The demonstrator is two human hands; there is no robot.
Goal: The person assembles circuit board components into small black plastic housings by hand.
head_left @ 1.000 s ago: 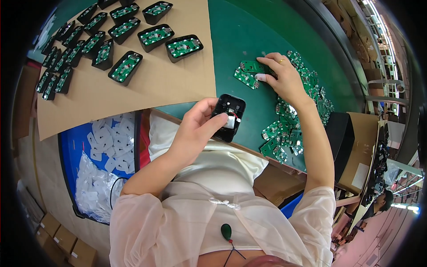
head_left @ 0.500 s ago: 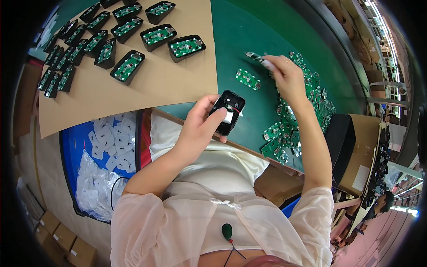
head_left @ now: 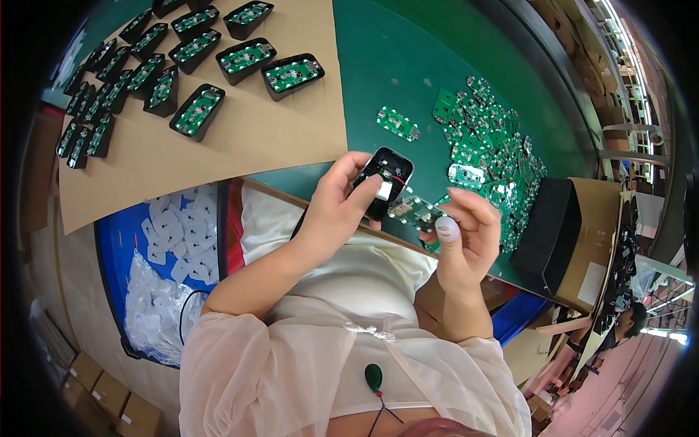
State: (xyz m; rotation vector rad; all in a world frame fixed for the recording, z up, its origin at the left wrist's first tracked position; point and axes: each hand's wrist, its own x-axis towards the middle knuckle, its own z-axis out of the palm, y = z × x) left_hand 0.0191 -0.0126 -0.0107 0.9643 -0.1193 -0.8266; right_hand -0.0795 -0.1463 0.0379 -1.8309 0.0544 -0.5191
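Over the near edge of the table (head_left: 364,65), the left hand (head_left: 333,207) keeps its fingers wrapped round a black housing (head_left: 394,172), thumb at a white block (head_left: 384,191) inside. The right hand (head_left: 470,244) pinches a green circuit board (head_left: 413,212) just beside the housing; contact is unclear. Loose boards (head_left: 495,156) heap toward the table's right edge.

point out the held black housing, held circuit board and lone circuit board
Held black housing (head_left: 392,173): head view, its open interior
Held circuit board (head_left: 415,212): head view, middle of its face
Lone circuit board (head_left: 398,123): head view, middle of its face
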